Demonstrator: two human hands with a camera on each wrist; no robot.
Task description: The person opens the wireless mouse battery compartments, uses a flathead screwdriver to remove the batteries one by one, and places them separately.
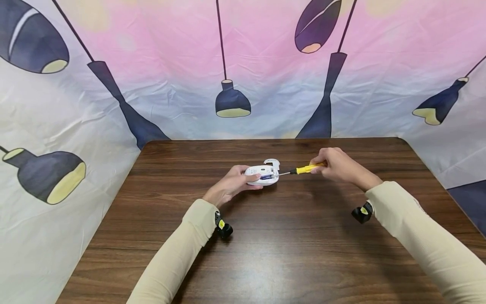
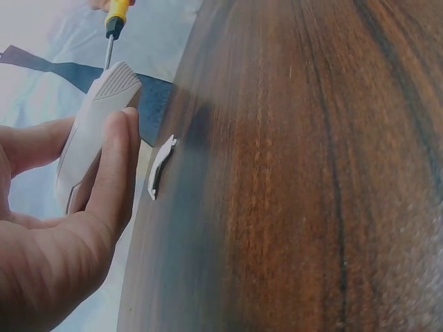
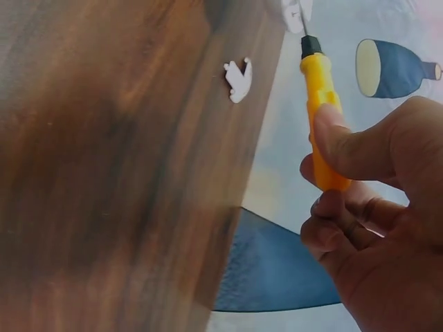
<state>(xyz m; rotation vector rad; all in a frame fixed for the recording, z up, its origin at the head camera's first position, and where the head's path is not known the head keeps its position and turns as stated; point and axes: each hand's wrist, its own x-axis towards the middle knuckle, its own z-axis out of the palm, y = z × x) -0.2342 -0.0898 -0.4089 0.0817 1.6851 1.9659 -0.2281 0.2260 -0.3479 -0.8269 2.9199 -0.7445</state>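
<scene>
My left hand (image 1: 234,183) grips a white computer mouse (image 1: 252,171), turned underside up with its battery bay uncovered. A dark battery (image 1: 267,177) shows in the bay. In my right hand (image 1: 336,165) is a screwdriver with a yellow handle (image 3: 319,90), pinched between thumb and fingers. Its thin metal shaft (image 1: 284,173) points left, and the tip reaches the bay's right end; whether it touches the battery I cannot tell. Just behind the mouse, a small white cover (image 1: 271,162) lies on the table; the left wrist view shows this cover (image 2: 162,167) edge-on.
Both hands work above a dark wooden table (image 1: 288,245). A printed cloth (image 1: 182,93) with lamp shapes hangs behind the table's far edge and along its sides. Each wrist carries a small black camera, the left camera (image 1: 224,228) and the right camera (image 1: 362,212).
</scene>
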